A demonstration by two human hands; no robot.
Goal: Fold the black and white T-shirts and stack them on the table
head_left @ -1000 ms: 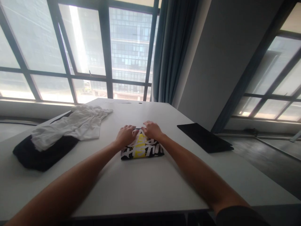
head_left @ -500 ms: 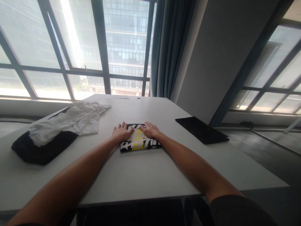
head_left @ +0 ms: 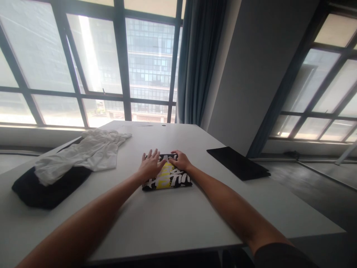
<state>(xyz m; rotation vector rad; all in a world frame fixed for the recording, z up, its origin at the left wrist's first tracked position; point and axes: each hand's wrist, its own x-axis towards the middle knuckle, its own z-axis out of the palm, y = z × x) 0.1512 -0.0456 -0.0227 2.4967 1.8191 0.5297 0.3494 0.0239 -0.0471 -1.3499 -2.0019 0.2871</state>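
Note:
A folded black cloth with a white and yellow print (head_left: 167, 178) lies flat on the white table (head_left: 156, 223). My left hand (head_left: 150, 164) rests on its left part with the fingers spread. On the far right corner of the cloth is my right hand (head_left: 180, 160), its thumb on top and its fingers bent at the far edge; whether they pinch the fabric is too small to tell.
A crumpled white cloth (head_left: 97, 149) lies at the left, partly over a black cloth (head_left: 52, 190). A flat folded black cloth (head_left: 237, 162) is near the table's right edge. Windows and a curtain (head_left: 192, 67) stand beyond.
My left hand has moved a little inward over the folded cloth. My right hand's fingers have drawn together and bent at the far edge. The view has tilted up slightly.

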